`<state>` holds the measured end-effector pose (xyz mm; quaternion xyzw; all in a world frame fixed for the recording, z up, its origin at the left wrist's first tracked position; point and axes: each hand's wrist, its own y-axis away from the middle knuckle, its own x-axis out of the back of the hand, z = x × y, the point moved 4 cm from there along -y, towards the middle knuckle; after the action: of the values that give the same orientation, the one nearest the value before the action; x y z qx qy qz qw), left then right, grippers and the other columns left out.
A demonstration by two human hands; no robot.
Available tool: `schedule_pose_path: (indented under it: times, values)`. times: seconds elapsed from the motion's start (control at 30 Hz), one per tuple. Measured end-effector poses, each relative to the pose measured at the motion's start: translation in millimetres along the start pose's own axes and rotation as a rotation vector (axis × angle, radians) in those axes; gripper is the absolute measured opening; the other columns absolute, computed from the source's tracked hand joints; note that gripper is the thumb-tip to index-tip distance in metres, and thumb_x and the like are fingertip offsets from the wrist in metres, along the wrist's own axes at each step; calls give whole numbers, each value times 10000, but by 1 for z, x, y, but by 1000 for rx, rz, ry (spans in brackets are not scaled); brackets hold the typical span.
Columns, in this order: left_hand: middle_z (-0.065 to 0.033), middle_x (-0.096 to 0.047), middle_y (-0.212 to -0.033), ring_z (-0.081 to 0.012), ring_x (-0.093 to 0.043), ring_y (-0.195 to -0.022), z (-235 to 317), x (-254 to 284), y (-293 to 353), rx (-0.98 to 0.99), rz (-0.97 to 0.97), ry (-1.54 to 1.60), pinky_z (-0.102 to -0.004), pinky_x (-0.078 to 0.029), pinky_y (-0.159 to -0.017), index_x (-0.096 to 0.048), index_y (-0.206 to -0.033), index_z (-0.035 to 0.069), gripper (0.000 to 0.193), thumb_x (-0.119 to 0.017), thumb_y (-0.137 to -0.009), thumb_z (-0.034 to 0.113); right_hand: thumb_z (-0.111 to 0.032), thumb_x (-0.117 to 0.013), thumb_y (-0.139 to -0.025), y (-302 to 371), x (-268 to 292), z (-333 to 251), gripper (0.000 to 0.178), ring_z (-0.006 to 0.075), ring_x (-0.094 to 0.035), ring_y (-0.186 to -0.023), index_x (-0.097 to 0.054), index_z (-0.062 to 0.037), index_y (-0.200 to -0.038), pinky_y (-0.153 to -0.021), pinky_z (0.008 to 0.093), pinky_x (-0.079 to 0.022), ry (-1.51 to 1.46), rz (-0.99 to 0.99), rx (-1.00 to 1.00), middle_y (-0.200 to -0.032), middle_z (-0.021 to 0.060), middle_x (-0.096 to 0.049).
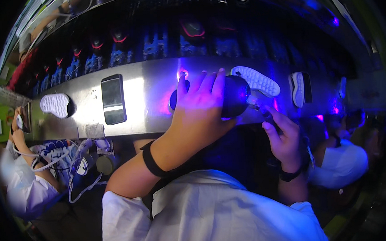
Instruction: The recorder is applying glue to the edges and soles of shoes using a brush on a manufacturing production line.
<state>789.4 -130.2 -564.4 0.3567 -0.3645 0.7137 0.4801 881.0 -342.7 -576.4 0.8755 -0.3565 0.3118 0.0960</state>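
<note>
Under the left hand (200,115), fingers wrapping it, a dark shoe (233,95) is being steadied on the steel conveyor (151,101); the right hand (283,136) is pinching a small tool at its sole, likely needing careful edge work next.

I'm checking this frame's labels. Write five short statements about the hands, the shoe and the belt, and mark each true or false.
1. The left hand lies over a dark shoe. True.
2. The right hand rests flat and empty on the white shirt. False: it is raised beside the shoe, fingers closed on a small dark tool.
3. A white shoe sole lies on the metal belt just beyond the dark shoe. True.
4. The dark flat plate on the belt sits to the right of the hands. False: it lies to their left.
5. Both wrists are bare. False: each wears a dark band.
</note>
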Motion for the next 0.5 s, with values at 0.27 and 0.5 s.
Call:
schedule_pose_path:
  times: [0.27,0.5]
  values:
    - [-178,-646,-1062,-347,-652,-987,-55,12,19,-13,-247,-115,-440,-574,-737,-292,-1558,32,1023,-821,-731,322,-120,-689,-968,-1,-51,50,414,77,-598,-794,-613,-10,-1360,-759,240,-494,-679,-167,-372,-927,11,-662]
    - [-231,-670,-1152,-393,-702,-1009,-40,14,51,-37,-288,267,-435,-568,-896,-319,-1532,5,1153,-936,-619,344,-149,-705,-954,-41,2,-3,406,156,-650,-1032,-629,12,-1319,-923,323,-501,-420,-148,-54,-1122,101,-724]
